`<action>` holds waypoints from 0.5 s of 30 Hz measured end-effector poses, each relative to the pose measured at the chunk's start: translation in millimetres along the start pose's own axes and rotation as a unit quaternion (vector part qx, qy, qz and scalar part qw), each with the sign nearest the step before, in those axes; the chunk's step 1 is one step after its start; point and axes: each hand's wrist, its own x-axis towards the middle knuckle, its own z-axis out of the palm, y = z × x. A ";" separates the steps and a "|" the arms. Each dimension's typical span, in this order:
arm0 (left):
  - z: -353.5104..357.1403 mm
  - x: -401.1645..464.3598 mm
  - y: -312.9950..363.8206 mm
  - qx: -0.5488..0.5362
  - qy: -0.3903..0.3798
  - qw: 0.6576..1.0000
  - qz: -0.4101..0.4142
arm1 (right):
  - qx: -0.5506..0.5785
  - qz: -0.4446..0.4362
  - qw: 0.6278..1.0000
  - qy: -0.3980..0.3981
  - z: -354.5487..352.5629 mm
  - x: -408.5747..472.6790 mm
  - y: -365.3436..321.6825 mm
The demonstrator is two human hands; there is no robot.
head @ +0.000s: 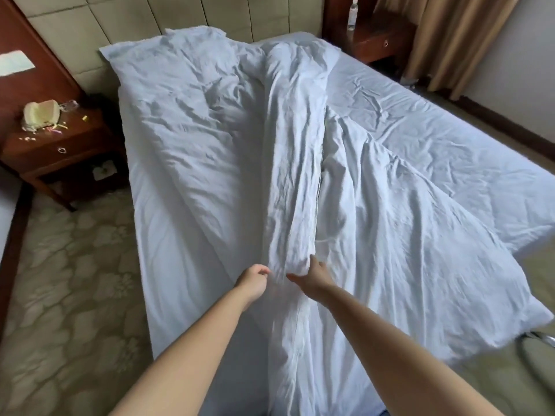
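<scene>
- Down the middle of the bed point(405, 94), the white duvet point(288, 163) lies bunched in a long rumpled ridge, running from the head end to the foot.
- Near the bed's foot, the left hand point(253, 280) has its fingers curled, pinching duvet fabric at the ridge's left side.
- The right hand point(313, 277) grasps the ridge's near end, thumb stretched leftward, fingers round its right side.
- Left of the bed stands a wooden nightstand point(60, 145); right of the bed's head, a clear bottle point(353, 13).
</scene>
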 end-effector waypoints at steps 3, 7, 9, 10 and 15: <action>0.5 14.5 -13.9 -0.012 -0.045 0.999 -0.001 | 0.115 0.087 0.989 0.032 29.8 7.4 6.7; 4.0 14.8 -31.3 -0.057 -0.122 0.990 -0.052 | 0.217 0.133 0.965 0.056 57.2 10.0 14.3; 1.6 11.1 -33.6 -0.067 -0.144 0.984 -0.077 | 0.237 0.112 0.962 0.074 55.2 9.1 7.3; -0.7 9.4 -34.3 -0.067 -0.153 0.982 -0.085 | 0.202 0.098 0.971 0.084 50.5 7.7 1.7; -20.9 -9.8 -24.1 -0.082 -0.174 0.978 -0.085 | -0.006 0.055 0.983 0.174 25.1 -12.5 -31.2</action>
